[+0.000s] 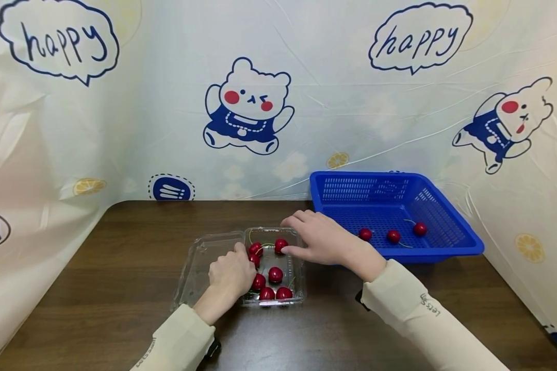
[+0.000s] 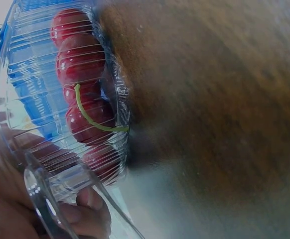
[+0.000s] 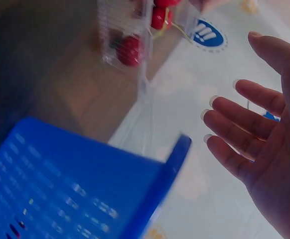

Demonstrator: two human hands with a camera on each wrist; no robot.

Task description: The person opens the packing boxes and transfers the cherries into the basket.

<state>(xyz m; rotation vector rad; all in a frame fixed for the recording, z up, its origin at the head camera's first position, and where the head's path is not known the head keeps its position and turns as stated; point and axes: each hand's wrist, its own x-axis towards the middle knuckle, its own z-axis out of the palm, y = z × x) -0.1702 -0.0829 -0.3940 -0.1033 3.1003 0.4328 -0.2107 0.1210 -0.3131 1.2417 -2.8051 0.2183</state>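
A clear plastic clamshell box with several red cherries in it lies on the table, its lid folded out to the left. My left hand grips the box at the hinge side; in the left wrist view its fingers curl around the plastic edge. My right hand hovers at the box's right side, overlapping its rim in the head view. The right wrist view shows this hand's fingers relaxed and apart, with nothing between them. Green stems show on some cherries.
A blue plastic basket stands behind and right of the box, close to my right forearm. Inside it are a few cherries. A printed curtain surrounds the brown wooden table at the back and sides.
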